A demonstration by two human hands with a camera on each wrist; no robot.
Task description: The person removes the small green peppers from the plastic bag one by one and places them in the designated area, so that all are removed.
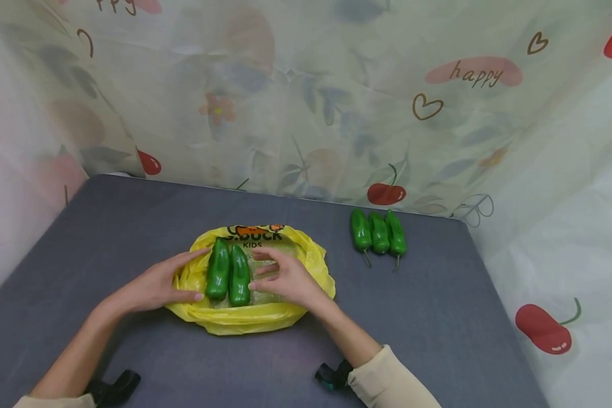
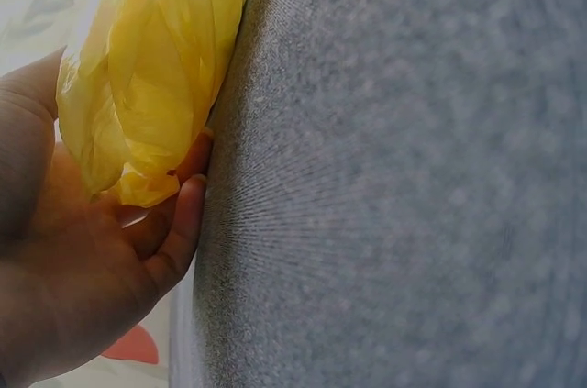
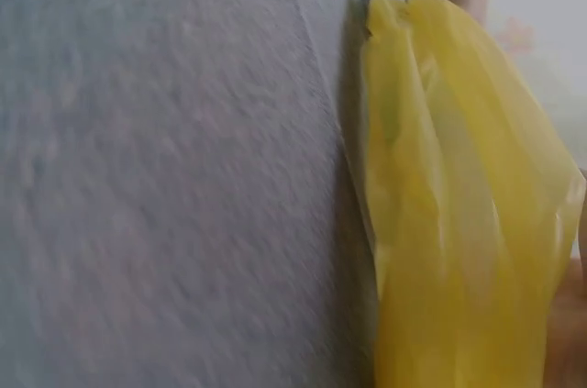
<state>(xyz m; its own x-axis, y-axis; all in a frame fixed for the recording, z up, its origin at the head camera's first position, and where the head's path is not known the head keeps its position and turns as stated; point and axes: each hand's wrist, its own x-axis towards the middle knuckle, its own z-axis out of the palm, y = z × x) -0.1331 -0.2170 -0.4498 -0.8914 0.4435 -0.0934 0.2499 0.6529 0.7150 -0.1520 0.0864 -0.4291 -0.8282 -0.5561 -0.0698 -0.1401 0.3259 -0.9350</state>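
A yellow plastic bag (image 1: pixel 245 320) with its mouth spread wide sits on the dark table. Two green peppers (image 1: pixel 218 269) lie side by side in it. My left hand (image 1: pixel 155 283) holds the bag's left side; in the left wrist view its fingers (image 2: pixel 188 223) curl about the yellow plastic, close against the tabletop. Over the bag's mouth, my right hand (image 1: pixel 290 277) has its fingers spread, with the thumb tip right at the right-hand pepper (image 1: pixel 239 277). The right wrist view shows mostly the bag's yellow wall (image 3: pixel 459 223), which hides most of that hand.
Three more green peppers (image 1: pixel 379 232) lie in a row near the table's back right edge. Behind the grey table (image 1: pixel 428 328) hangs a printed curtain (image 1: pixel 296 102), and further sheets close off both sides.
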